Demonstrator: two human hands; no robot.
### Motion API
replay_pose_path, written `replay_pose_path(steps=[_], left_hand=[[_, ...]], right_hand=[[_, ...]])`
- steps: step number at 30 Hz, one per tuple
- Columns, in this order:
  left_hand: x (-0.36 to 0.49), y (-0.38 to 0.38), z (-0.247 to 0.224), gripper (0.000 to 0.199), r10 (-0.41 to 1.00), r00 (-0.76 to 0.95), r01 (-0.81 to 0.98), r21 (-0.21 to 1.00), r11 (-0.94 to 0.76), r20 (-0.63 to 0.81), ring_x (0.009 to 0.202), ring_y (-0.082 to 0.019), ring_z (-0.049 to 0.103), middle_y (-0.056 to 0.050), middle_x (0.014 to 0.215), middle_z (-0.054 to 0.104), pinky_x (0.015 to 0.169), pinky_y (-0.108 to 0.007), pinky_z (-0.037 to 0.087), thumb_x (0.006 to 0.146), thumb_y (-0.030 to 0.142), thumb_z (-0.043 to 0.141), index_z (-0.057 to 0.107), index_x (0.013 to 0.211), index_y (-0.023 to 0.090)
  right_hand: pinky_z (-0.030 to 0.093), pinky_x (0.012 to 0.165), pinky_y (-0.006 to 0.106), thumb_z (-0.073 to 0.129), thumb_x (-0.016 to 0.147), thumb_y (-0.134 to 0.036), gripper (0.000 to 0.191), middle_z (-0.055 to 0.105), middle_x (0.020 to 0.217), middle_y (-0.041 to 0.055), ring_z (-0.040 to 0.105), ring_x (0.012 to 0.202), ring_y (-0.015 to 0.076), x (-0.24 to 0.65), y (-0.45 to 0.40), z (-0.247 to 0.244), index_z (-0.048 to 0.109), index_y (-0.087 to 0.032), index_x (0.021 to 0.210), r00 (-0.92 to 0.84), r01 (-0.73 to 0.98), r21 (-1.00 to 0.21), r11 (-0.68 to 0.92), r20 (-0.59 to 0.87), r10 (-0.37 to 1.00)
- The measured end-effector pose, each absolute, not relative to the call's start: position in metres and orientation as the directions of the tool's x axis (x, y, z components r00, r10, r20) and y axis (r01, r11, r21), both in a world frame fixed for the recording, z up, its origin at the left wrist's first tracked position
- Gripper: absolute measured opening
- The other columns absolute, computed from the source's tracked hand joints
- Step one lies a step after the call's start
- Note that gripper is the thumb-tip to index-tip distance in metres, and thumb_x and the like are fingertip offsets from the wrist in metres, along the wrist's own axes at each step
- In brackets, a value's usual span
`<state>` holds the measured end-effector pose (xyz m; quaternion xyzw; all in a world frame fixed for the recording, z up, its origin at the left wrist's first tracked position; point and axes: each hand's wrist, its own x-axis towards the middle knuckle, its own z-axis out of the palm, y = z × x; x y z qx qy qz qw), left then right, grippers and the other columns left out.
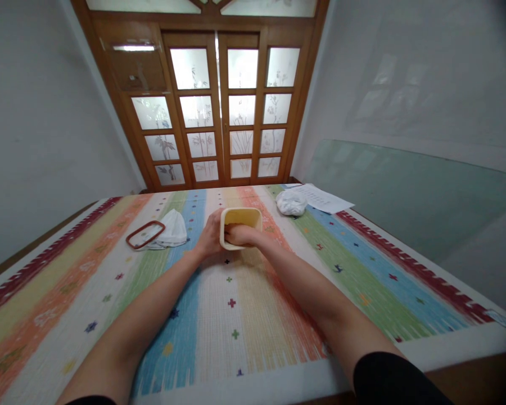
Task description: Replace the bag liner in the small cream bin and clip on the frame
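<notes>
A pale yellow, square-mouthed container (258, 217) is tilted with its opening toward me at the middle of the table. My left hand (211, 233) grips its left side, with the fingers partly hidden behind it. Inside the opening is my right hand (238, 234), its fingers reaching toward the left inner wall. The fingertips are hard to make out, and I cannot tell whether they hold anything.
A striped cloth (231, 304) covers the table. To the left, a reddish-brown rectangular frame (129, 243) overlaps white fabric (175, 229). A crumpled white bundle (291, 202) lies at the back right beside printed paper (326, 199). Wooden glass-paned doors (223, 112) stand beyond.
</notes>
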<state>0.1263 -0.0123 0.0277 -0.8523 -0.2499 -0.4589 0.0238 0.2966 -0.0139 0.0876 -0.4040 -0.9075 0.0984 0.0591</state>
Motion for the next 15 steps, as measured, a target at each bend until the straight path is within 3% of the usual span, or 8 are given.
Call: replay_pose_path(steps=[7,15], left_hand=[[0.122,-0.005,0.023,0.117,0.424,0.410,0.463,0.217,-0.860,0.807,0.147,-0.044,0.045,-0.022,0.156,0.043,0.120,-0.068,0.040,0.072,0.047,0.088,0.020,0.164,0.024],[0.115,0.003,0.018,0.112,0.488,0.321,0.421,0.339,-0.841,0.812,0.138,-0.042,0.055,-0.020,0.152,0.049,0.113,-0.068,0.049,0.073,0.054,0.085,0.024,0.162,0.025]], right_hand=[[0.053,0.098,0.034,0.048,0.104,-0.026,0.037,0.073,0.135,0.0186,0.072,0.116,0.0279,0.303,-0.026,0.110,0.071,-0.012,0.129,-0.709,0.681,-0.338,0.649,-0.083,0.701],[0.051,0.080,0.033,0.045,0.106,-0.036,0.035,0.079,0.114,0.0110,0.074,0.097,0.0260,0.317,-0.072,0.172,0.074,-0.020,0.118,-0.727,0.687,-0.118,0.717,-0.114,0.677]])
